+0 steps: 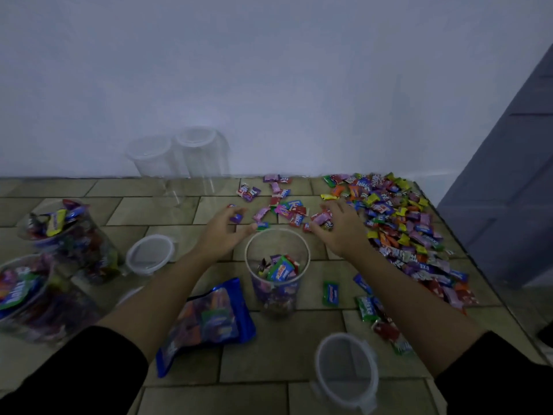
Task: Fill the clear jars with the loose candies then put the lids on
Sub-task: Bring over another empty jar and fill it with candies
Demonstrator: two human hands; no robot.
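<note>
The part-filled jar point(308, 256) stands upright just back from the fingertips, between the wrists, equally near both; the left hand point(223, 232) curls round a purple candy point(236, 217), and the right hand point(339, 230) clutches pink candies point(324, 218) beside the loose pile point(404, 223).

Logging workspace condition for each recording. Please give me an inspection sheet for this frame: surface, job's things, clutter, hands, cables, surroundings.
Surface: tan tiled surface, dimly lit.
Job's things: centre jar open, partly filled; two filled jars at left, lidless; two empty jars by the wall; loose candies heaped at right; lids lying off the jars.
Clutter: blue candy bag beside the centre jar.
Hands: left hand curled by a purple candy, grip unclear; right hand grips pink candies.
Cables: nothing seen.
Surroundings: white wall behind; grey panel at right.
</note>
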